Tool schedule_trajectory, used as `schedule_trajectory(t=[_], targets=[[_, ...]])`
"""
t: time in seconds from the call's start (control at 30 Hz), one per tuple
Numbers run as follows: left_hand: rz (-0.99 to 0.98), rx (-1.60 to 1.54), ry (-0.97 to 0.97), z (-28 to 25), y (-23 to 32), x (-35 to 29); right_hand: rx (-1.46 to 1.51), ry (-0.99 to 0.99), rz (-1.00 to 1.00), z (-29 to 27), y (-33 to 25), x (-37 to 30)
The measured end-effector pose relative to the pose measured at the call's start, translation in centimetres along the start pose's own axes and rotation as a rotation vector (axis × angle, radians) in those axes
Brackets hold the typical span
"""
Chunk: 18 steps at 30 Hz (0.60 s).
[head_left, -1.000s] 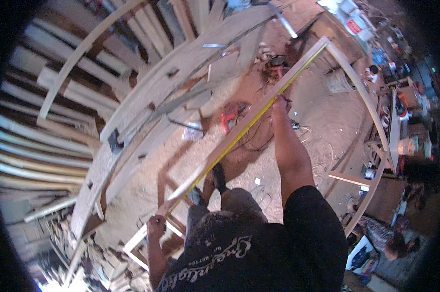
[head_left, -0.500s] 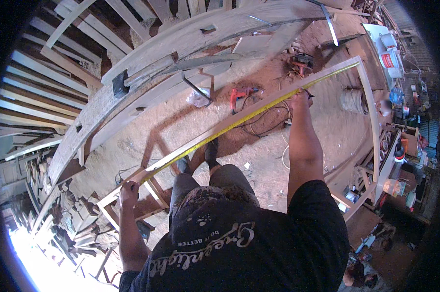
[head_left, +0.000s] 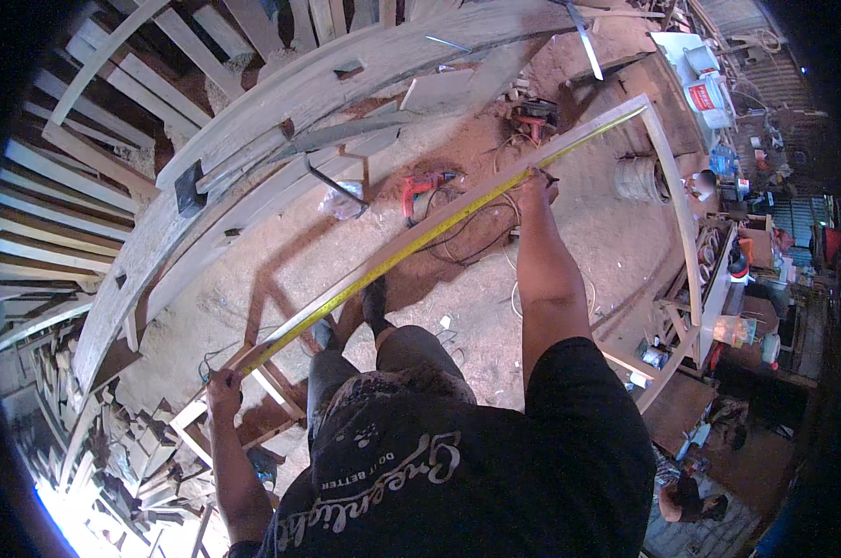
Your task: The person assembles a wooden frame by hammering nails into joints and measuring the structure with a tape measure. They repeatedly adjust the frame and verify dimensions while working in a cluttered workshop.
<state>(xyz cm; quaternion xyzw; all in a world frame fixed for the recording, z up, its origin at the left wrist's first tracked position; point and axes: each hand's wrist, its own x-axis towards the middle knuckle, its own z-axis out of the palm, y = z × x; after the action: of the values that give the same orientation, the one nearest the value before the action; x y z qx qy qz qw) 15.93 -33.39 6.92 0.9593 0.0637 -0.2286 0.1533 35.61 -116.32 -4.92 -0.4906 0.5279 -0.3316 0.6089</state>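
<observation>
A yellow tape measure (head_left: pixel 397 258) is stretched along the long bar of a wooden frame (head_left: pixel 667 177). My left hand (head_left: pixel 223 392) is closed around the tape's lower left end, against the frame's near left corner. Farther up the bar, my right hand (head_left: pixel 535 189) lies on the tape's edge. Its fingers are closed on a thin dark pen-like tool (head_left: pixel 553 179), whose exact kind is too small to tell. The tape runs on past this hand toward the frame's far right corner.
On the dusty ground beyond the bar lie a red power drill (head_left: pixel 420 191), a second power tool (head_left: pixel 534 121) and cables. A large curved timber piece (head_left: pixel 281 121) arches behind them. A bucket (head_left: pixel 639 179) stands inside the frame. Scrap wood (head_left: pixel 146 442) is heaped at left.
The whole view has shifted, so the scene sits farther left in it. Both hands keep nearly the same places on the bar, and the tape stays stretched.
</observation>
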Motion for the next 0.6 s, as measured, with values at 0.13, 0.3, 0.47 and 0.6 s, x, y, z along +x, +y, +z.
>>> schedule_trajectory(t=[0.13,0.3,0.47,0.6], targets=[[-0.094,0.025,-0.085,-1.6,1.5,-0.9,0.083,-0.066,-0.032,0.6,0.1,-2.7],[0.058,0.006,-0.055,-0.8,-0.2,0.1,-0.071,-0.031,-0.083,-1.3,1.6,-0.1],[-0.035,0.009,0.018,0.3,-0.8,0.3,0.019,-0.105,0.097,0.2,2.2,-7.1],[-0.041,0.000,0.015,1.0,-1.5,0.3,0.052,-0.253,-0.065,-1.9,4.9,-15.1]])
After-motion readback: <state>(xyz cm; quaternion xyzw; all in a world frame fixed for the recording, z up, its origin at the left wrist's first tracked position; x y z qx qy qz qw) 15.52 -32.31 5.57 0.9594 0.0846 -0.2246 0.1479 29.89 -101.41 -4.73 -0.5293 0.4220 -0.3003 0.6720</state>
